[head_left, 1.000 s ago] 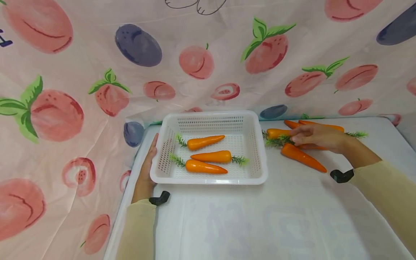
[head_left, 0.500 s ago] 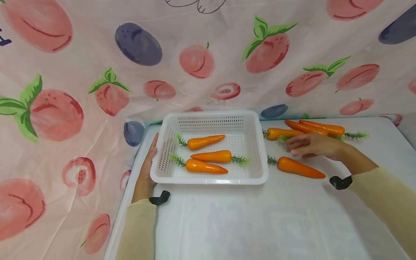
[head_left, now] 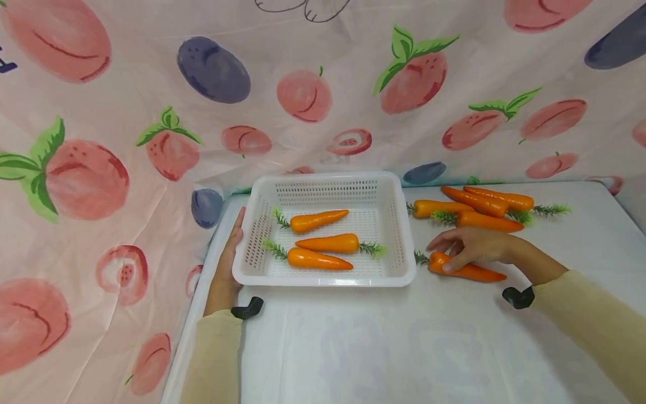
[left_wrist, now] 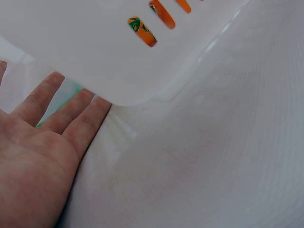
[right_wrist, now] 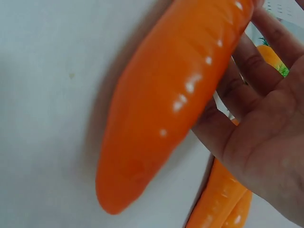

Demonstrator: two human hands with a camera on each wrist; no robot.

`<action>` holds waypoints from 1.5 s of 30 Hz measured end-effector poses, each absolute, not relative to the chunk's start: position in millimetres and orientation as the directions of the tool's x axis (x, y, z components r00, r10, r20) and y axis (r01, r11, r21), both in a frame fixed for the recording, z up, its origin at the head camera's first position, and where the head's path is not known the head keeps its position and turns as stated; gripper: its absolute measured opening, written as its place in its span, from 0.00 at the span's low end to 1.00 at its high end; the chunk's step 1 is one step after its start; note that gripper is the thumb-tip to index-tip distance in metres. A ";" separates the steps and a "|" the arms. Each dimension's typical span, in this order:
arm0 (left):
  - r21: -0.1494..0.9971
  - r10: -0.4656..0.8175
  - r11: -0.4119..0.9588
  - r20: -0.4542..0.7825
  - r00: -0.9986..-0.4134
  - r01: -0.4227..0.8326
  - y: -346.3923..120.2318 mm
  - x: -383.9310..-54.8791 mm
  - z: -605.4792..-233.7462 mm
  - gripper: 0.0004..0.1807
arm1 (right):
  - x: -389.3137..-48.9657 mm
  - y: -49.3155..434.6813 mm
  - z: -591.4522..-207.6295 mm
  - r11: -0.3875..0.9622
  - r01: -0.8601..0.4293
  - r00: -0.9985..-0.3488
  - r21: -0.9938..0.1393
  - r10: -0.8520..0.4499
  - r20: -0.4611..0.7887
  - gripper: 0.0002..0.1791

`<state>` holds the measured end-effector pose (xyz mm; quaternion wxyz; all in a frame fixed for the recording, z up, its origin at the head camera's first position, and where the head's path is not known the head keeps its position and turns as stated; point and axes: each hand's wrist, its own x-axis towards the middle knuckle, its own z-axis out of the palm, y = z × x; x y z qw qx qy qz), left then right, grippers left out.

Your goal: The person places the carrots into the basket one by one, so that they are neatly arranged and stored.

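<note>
In the head view my left hand (head_left: 228, 266) lies along the left wall of a white perforated basket (head_left: 323, 282), fingers extended. The left wrist view shows its straight fingertips right at the basket's side. Three orange carrots with green tops lie inside, among them a front carrot (head_left: 320, 260). On the table to the right, my right hand (head_left: 481, 247) pinches a single carrot (head_left: 474, 272) near its thick end, thumb on the near side. Up close in the right wrist view, that carrot (right_wrist: 161, 104) is glossy and its tip points away from the fingers.
Behind the right hand lies a pile of several carrots (head_left: 489, 221), tops pointing different ways. A white cloth covers the table (head_left: 383, 342). A fruit-printed curtain (head_left: 313, 50) hangs along the back and left side.
The front carrot has come away from the pile toward the table's front and turned more level. My right hand left its top, then came down onto its thick end. The left hand stays put.
</note>
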<state>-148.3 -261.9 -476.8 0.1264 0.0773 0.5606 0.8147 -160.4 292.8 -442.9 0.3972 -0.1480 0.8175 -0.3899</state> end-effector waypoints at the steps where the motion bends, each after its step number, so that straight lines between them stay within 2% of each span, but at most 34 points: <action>1: 0.932 0.293 -0.343 -0.016 -0.956 -0.120 -261.7 -148.0 -477.0 0.45 | -160.6 292.5 -443.1 0.652 0.073 -0.640 -0.755 -0.549 -0.537 0.33; 14: 0.931 0.252 -0.345 -0.035 -0.967 -0.123 -257.2 -137.1 -477.1 0.32 | -164.5 288.7 -445.0 0.700 0.111 -0.620 -0.705 -0.506 -0.600 0.33; 19: 0.918 0.270 -0.383 0.001 -0.963 -0.106 -256.3 -142.1 -476.9 0.34 | -166.8 288.6 -444.9 0.711 0.131 -0.613 -0.690 -0.489 -0.621 0.33; 31: 0.928 0.229 -0.335 -0.087 -0.970 -0.162 -255.9 -132.1 -472.7 0.31 | -166.5 290.4 -444.6 0.712 0.133 -0.621 -0.690 -0.483 -0.618 0.32; 38: 0.928 0.220 -0.336 -0.088 -0.972 -0.160 -256.4 -131.5 -474.4 0.31 | -162.5 292.7 -444.3 0.695 0.091 -0.630 -0.714 -0.515 -0.582 0.31; 45: 0.930 0.231 -0.335 -0.073 -0.970 -0.150 -257.5 -134.3 -477.1 0.31 | -159.7 295.5 -439.9 0.696 0.122 -0.638 -0.708 -0.491 -0.592 0.33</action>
